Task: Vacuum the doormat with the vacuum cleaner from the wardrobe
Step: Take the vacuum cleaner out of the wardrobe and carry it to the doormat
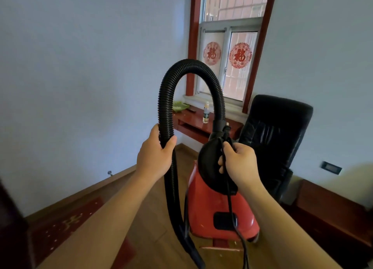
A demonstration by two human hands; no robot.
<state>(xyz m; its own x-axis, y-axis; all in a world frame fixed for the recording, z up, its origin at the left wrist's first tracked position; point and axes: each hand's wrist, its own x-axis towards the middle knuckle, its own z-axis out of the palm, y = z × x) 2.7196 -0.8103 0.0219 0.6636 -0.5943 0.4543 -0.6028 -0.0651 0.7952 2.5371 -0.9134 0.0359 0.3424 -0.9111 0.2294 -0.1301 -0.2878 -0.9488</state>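
Head view: A person's left hand (155, 155), at centre frame, curls round a black ribbed hose (191, 63) that arches up to 12 o'clock and comes down into the top of a red canister vacuum cleaner (210, 200). The right hand (240, 163), just toward 3 o'clock of centre, grips the machine's black rounded handle (207, 159) and pinches a black power cord (230, 196) against it. The cord hangs down over the red body toward 6 o'clock. No brand name can be read on the cleaner.

The dark red doormat (66, 222) with a gold pattern lies on the wooden floor (153, 218) at 8 o'clock, well apart from the vacuum.

At 1 o'clock, two round red paper-cuts (240, 55) on the red-framed window (232, 16) each bear the character 福. Below them, on a glossy red desk (191, 123), stands a clear plastic bottle (206, 115) whose label is too small to read. A green dish (179, 106) sits near it, its contents unclear.

A black leather office chair (276, 131) stands at 3 o'clock, beside the desk. A dark wall socket (331, 167) is set in the wall toward 4 o'clock.
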